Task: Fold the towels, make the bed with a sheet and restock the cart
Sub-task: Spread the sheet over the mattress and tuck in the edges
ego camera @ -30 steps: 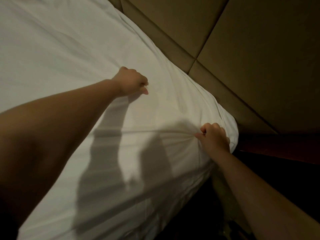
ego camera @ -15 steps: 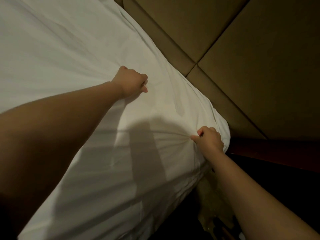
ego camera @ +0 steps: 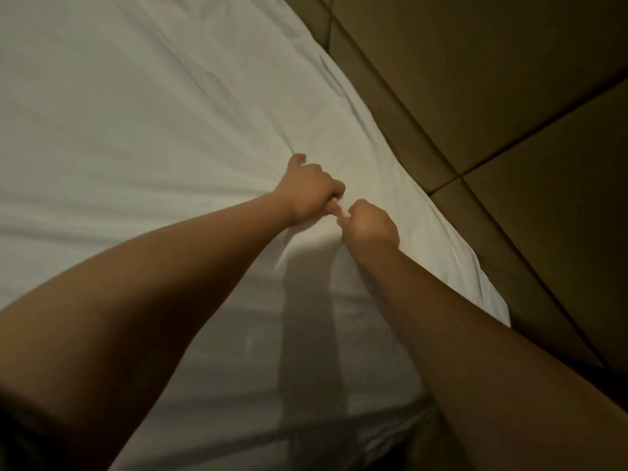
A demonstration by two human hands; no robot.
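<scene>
A white sheet covers the mattress and fills most of the head view. My left hand grips a bunch of the sheet near the bed's right edge; creases fan out from it to the left. Right beside it, almost touching, my right hand pinches the same raised fold of sheet. Both forearms reach in from the bottom of the frame and cast shadows on the sheet's side drop.
A padded brown headboard wall with seams runs along the bed's right edge. The mattress corner lies at the right, with a dark gap below it. The sheet's side drop hangs toward me.
My right hand has left the bed's corner edge and moved up and left onto the top, next to my left hand. The view has shifted closer over the bed.
</scene>
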